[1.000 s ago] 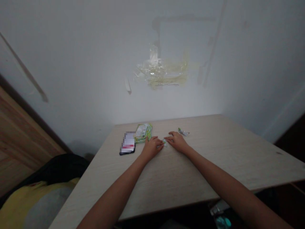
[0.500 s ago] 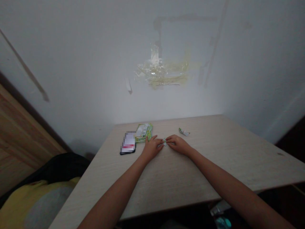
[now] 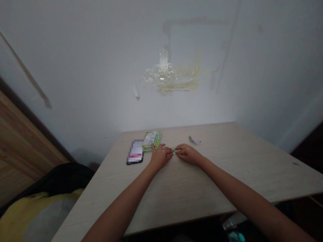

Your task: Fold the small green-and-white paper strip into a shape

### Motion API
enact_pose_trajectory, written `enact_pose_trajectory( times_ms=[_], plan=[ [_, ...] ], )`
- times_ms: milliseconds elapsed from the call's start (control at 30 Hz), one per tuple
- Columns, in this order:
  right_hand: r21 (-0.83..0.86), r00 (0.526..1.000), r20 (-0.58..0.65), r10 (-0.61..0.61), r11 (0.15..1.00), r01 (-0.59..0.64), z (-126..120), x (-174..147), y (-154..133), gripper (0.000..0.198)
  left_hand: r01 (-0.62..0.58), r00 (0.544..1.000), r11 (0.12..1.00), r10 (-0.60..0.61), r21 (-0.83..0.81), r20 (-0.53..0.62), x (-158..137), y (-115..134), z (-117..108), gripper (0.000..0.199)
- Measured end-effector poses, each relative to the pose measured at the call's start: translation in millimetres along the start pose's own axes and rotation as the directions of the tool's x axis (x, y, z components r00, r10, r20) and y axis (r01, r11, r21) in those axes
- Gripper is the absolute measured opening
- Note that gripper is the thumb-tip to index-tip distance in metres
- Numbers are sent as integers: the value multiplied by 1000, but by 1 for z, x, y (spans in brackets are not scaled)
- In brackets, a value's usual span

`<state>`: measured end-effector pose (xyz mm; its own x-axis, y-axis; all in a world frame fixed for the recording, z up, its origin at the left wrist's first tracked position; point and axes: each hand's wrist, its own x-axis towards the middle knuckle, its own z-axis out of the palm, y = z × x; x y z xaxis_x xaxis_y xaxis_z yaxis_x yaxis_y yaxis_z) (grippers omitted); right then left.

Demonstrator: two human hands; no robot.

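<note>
Between my two hands is a small green-and-white wrapper piece [image 3: 174,150], low over the table. My left hand [image 3: 160,157] closes its inner fingertips on the wrapper's left side, while its outer fingers spread toward the near edge of a green-and-white packet [image 3: 152,137]. On the other side, my right hand [image 3: 189,154] pinches the wrapper's right end with thumb and fingers. Fingertips cover most of the piece, so its contents cannot be made out. Beyond my right hand lies a crumpled wrapper [image 3: 194,140] in similar colours.
A phone-like slab [image 3: 135,153] with a blurred-out face lies left of my left hand, against the packet. The pale wooden table [image 3: 181,188] meets a wall [image 3: 101,67] with old tape [image 3: 164,75]. A yellow-and-grey soft object [image 3: 40,211] is at lower left.
The view has tilted very slightly. My left hand's outer fingers have shifted a little, and the wrapper piece sits slightly differently between the fingertips. Both hands stay in place.
</note>
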<state>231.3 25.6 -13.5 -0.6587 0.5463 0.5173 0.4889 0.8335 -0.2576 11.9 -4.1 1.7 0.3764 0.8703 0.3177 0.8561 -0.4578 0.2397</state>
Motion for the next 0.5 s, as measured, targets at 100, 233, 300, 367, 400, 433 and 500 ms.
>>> enact_pose_trajectory(
  times_ms=[100, 233, 300, 367, 400, 433, 500],
  plan=[
    [4, 1000, 23, -13, 1000, 13, -3, -3, -1, 22, 15, 1000, 1000, -15, 11, -3, -2, 1, 0, 26],
    [53, 999, 51, -7, 999, 4, -6, -4, -3, 20, 22, 1000, 1000, -22, -3, -1, -4, 0, 1, 27],
    [93, 999, 37, 38, 995, -41, -6, -4, -1, 19, 27, 1000, 1000, -27, -15, 13, -4, 0, 2, 27],
    [128, 995, 13, 99, 987, -99, -5, -3, 2, 20, 33, 999, 999, -32, -33, 27, -4, 0, 2, 28],
    [136, 992, -1, 127, 983, -126, -4, -3, 3, 21, 37, 999, 998, -36, -46, 30, -4, 0, 2, 28],
    [135, 988, -15, 153, 979, -150, -2, -3, 5, 22, 40, 999, 997, -39, -61, 30, -4, 0, 2, 28],
    [104, 981, -47, 189, 978, -184, 1, -3, 9, 27, 49, 999, 994, -46, -99, 30, -4, 1, 1, 28]
  ],
)
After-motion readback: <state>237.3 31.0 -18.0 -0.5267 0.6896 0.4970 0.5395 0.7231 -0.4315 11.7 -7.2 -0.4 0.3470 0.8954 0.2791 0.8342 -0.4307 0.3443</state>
